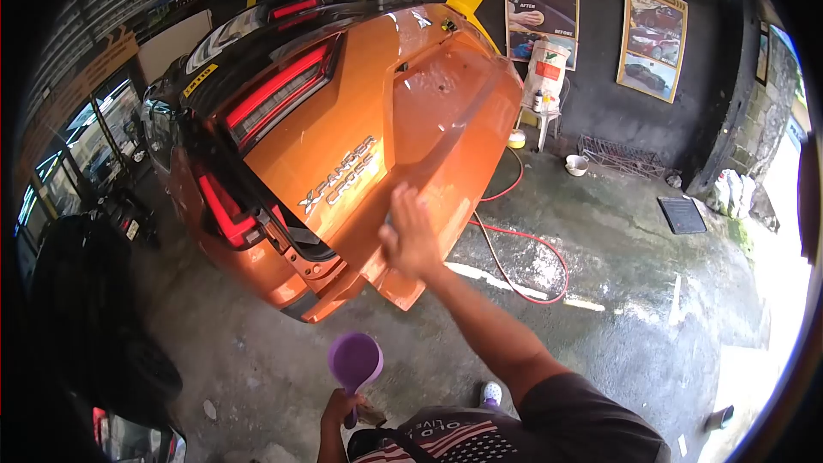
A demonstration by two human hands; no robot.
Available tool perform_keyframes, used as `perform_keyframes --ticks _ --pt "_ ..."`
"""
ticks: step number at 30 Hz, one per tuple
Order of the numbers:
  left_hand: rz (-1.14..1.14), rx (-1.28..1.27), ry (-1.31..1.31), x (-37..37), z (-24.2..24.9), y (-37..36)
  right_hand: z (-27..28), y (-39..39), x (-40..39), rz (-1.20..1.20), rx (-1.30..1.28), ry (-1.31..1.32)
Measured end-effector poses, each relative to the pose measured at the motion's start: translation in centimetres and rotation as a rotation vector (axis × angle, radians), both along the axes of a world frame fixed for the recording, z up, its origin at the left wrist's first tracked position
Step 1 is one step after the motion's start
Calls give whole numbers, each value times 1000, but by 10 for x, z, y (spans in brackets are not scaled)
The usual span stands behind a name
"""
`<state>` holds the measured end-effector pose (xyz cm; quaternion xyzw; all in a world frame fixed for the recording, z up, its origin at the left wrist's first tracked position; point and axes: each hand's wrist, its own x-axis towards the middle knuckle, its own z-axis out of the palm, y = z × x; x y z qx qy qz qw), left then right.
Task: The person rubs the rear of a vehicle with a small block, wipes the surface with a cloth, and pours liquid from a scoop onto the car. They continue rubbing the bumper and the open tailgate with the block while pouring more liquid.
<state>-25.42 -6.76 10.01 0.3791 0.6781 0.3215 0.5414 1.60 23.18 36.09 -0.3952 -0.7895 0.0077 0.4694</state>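
My left hand (pixel 339 405) grips the handle of a purple dipper (pixel 354 355), held low over the floor with its bowl facing up. My right hand (pixel 411 236) is stretched out over the raised orange tailgate (pixel 441 137), fingers extended and slightly blurred, beside the lettering "XPANDER CROSS" (pixel 340 176). It looks flat against the painted panel. A small greyish patch shows at the hand's left edge; I cannot make out what it is. The orange car (pixel 291 279) has its red tail light (pixel 225 206) below the tailgate.
A red hose (pixel 561 270) loops across the wet concrete floor. By the dark wall, a white chair (pixel 549 116) bears a sack (pixel 546 69) and bottles. Nearby are a bowl (pixel 576 165), a metal rack (pixel 621 157) and a black mat (pixel 682 215). Another dark vehicle (pixel 94 291) stands left.
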Motion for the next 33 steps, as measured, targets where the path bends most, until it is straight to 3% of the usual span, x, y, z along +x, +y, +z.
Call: perform_keyframes --ticks 2,4,6,8,11,13,15,18,20,21,23,24,27,30,32,33 --pt "17 10 8 3 6 -6 14 57 20 -159 -89 80" --pt "34 37 10 6 6 -8 22 67 13 -268 -149 118" --pt "59 -41 -13 4 -1 -7 4 36 -13 -253 -91 124" --pt "62 -24 -40 7 -3 -5 -3 -45 -36 -14 -10 20" --pt "49 -44 -7 2 -4 -8 3 -45 -15 81 -50 -143" --pt "47 -66 45 5 1 -15 12 56 21 -126 -46 94" --pt "57 -44 34 12 15 -14 18 86 25 -217 -96 150" --pt "70 -42 -68 13 6 -13 1 43 1 -287 -118 178" --pt "71 -37 -62 16 6 -11 -20 -16 -7 -61 10 87" --pt "75 -37 -60 18 6 -10 -20 -10 -1 -62 11 88" --pt "54 -52 -61 12 -3 -5 -24 14 24 -33 -2 50" --pt "38 -71 -62 14 -8 -7 -24 55 37 -135 50 117" --pt "-22 -55 14 38 28 -2 8 157 76 -279 -201 194" --pt "78 -4 -98 43 -4 3 7 124 54 -316 -169 227" --pt "89 -37 -39 55 -4 13 -19 57 33 -120 123 190" --pt "92 -16 -54 59 -4 18 -14 51 39 -113 123 189"
